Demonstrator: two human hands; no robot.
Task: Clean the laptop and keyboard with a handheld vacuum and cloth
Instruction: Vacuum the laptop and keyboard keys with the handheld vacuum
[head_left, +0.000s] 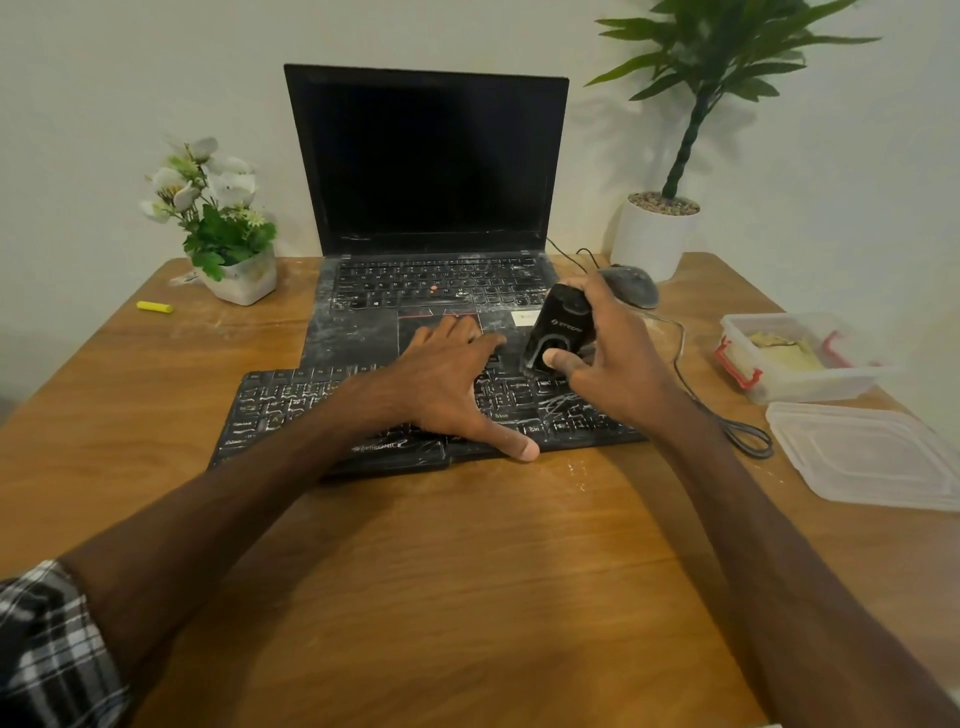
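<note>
- Our two bare forearms reach in from the near edge, a plaid sleeve (49, 644) pushed up on the left one.
- We work at a wooden table (441, 571), streaked with pale dust near its far side.
- On it, against the wall, the laptop (431, 208) stands open with a dark screen, its keys and palm rest smeared white.
- Just in front of it, overlapping its near edge, lies the keyboard (291, 410), dusty as well.
- Our left hand (447, 384) lies flat across keyboard and trackpad, fingers spread apart, gripping nothing.
- Our right hand (608, 348) clamps the handheld vacuum (561, 327), thumb on its front, fingers wrapped behind; it stands upright over the keyboard's far right part, beside the laptop's right corner.
- Right of us sit an open plastic container (795, 358) and its lid (867, 457), apart.
- A dusty mouse (631, 286) rests behind the vacuum.
- We see no cloth for certain.
</note>
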